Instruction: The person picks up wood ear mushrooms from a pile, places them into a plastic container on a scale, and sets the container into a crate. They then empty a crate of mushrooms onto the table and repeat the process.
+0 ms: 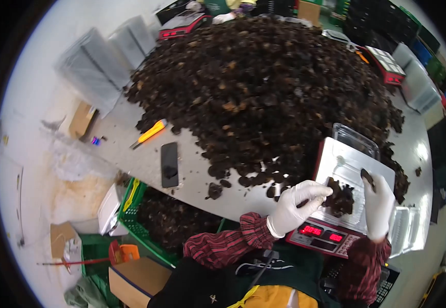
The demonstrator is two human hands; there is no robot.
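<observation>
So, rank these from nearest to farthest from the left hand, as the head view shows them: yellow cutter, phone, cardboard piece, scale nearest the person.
1. Scale: close on the left hand's right.
2. Phone: to its left.
3. Yellow cutter: left, beyond the phone.
4. Cardboard piece: far left.

Surface inventory, as I read it from the head view.
I list: dark pieces (254,92), rough and crinkled, mostly matt; scale pan (331,156), smooth metal with a soft sheen; clear tray (356,139), glossy plastic; left glove (291,208) and right glove (380,208), smooth, thin, rubbery-looking; sleeves (223,241), patterned cloth, gathered at the cuff; table (202,197), smooth, metallic-looking, with bright glare; phone (169,164), glossy-faced; crate (133,220), perforated plastic; box (136,282), matt cardboard.
</observation>
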